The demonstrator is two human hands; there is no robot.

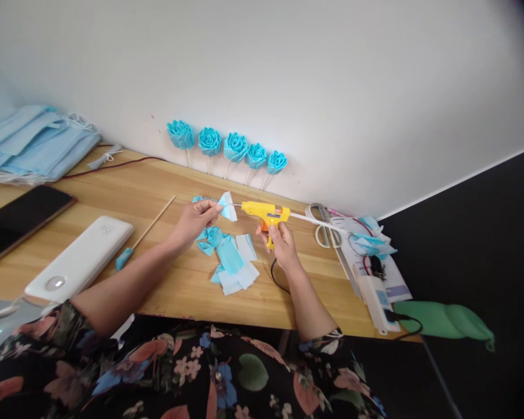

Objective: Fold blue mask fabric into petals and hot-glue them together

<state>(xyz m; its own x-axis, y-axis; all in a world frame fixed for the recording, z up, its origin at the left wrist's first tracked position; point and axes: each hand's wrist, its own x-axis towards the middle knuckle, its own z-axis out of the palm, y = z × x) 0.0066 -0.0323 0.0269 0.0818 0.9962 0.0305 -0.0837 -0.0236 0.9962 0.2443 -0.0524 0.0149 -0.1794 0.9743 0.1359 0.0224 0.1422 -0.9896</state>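
Observation:
Between the fingers of my left hand (198, 220) is a small folded blue and white fabric piece (229, 207), pinched at its left side. My right hand (283, 243) grips a yellow glue gun (262, 210) by its handle. The gun's nozzle points left and reaches the folded piece; whether it touches is hard to tell. A long white glue stick (310, 219) sticks out of the gun's back. Below both hands lie loose blue and white fabric pieces (230, 256). A wooden stick (153, 222) with a blue wrapped tip rests left of my left hand.
Several blue fabric roses (235, 148) on sticks lean against the wall. Left are stacked face masks (35, 142), a black phone (24, 221) and a white power bank (81, 256). Right are scissors (327, 231), a power strip (375, 302) and a green pouch (445, 320).

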